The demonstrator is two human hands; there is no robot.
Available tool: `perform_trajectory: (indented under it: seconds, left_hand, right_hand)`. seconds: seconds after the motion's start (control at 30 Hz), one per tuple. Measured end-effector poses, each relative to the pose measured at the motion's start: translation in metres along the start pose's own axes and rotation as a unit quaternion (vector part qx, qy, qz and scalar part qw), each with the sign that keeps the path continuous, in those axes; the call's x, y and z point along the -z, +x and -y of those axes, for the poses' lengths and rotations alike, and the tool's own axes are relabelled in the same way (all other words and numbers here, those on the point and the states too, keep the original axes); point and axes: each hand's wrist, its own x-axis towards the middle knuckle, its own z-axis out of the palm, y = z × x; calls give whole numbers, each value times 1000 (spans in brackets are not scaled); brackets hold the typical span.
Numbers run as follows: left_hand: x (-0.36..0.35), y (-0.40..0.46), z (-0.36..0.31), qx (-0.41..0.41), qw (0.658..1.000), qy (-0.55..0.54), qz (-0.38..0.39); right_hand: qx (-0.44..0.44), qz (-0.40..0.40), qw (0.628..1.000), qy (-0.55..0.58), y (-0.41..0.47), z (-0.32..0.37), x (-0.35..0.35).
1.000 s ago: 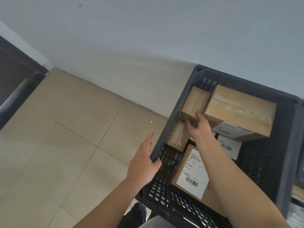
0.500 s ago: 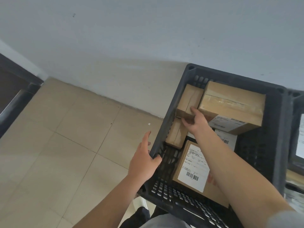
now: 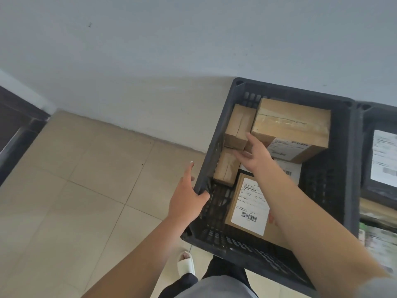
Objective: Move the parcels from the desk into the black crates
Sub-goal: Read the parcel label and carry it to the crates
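Black crate (image 3: 345, 168) holding 5 parcels, 1 mostly hidden beneath the right forearm; right hand (image 3: 255, 157), fingers loosely spread, touching small parcel (image 3: 238, 127); left hand (image 3: 185, 200) gripping crate rim; neighbouring crate (image 3: 365, 117) cut off.

you see a beige tiled floor (image 3: 81, 190) running up to a pale wall; on it stands the black crate (image 3: 214, 147), and beside that your white slipper (image 3: 186, 263).
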Motion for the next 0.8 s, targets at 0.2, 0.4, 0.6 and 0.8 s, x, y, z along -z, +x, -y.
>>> perform_trajectory:
  seconds: [0.2, 0.4, 0.6, 0.8]
  left_hand:
    - [17, -24, -3, -23, 995, -82, 42]
    - [57, -82, 4, -58, 972, -204, 97]
    - [72, -133, 9, -119, 936, -283, 174]
    - [40, -202, 29, -86, 903, -291, 303]
  right_hand:
    - [-9, 34, 999, 30, -84, -28, 66]
    - [38, 27, 999, 25, -169, -82, 113]
    - [150, 6, 989, 15, -245, -141, 132]
    - [232, -60, 971, 16, -315, -200, 181]
